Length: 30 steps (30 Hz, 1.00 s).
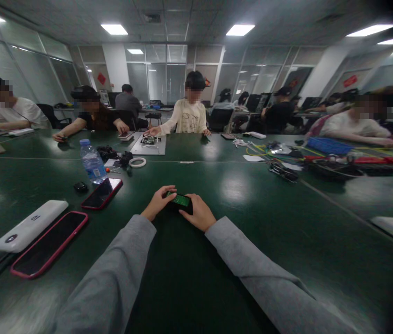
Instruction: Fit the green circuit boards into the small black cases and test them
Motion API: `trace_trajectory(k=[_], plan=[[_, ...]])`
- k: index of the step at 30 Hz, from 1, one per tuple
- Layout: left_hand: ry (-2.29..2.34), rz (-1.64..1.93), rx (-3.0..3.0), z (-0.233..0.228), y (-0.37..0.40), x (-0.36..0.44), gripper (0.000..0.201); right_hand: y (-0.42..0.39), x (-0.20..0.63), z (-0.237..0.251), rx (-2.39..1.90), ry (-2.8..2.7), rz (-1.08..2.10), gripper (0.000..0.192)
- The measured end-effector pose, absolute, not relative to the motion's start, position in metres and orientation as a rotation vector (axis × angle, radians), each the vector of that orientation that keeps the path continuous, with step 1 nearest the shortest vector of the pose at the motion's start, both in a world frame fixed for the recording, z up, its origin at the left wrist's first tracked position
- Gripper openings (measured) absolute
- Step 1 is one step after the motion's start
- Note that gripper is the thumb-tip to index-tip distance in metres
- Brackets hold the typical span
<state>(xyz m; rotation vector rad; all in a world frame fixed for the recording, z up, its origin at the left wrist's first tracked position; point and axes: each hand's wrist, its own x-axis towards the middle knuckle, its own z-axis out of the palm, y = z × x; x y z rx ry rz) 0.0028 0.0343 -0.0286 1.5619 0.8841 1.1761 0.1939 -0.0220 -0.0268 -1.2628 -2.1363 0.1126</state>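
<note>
Dark green table [238, 260] under you, glossy, lights reflecting in it; your left hand [157, 202] and right hand [198, 212] meet at centre, both grey-sleeved, both gripping one small black device [181, 201] with a green board face showing on top; left fingers curl over its left end, right fingers wrap its right end and near edge; device sits low over the table, cannot tell if it touches the surface.

At 10 o'clock from your hands: red-edged phone [102, 193] lying flat, screen up; just beyond it a water bottle [92, 162] upright, blue cap; a small black object [80, 187] just left of the phone. At 8 to 9 o'clock: second phone [49, 243] in a red case, flat; white power bank [30, 226] just beside it on its left, roughly parallel.

At 12 o'clock, well apart: tape roll [137, 162], a grey tray [148, 144] with parts on it, a person in a pale top [188, 117] seated behind it with one hand at the tray. At 2 o'clock: tools and cables [283, 164] scattered; other people seated along the far edge.
</note>
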Motion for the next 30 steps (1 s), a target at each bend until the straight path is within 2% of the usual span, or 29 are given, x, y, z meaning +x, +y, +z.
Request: trace_trajectory(k=[12,25,30], plan=[[0.889,1.179,1.486,-0.035,0.041,0.003,0.047,-0.024,0.193,-0.024,-1.294,-2.066,0.104,0.046],[0.893,1.096,1.344,-0.019,0.029,0.004,0.053,-0.025,0.195,-0.02,-1.185,-1.916,0.177,0.046],[0.884,1.075,1.346,-0.014,0.025,0.003,0.048,-0.024,0.195,-0.022,-1.164,-1.931,0.175,0.047]])
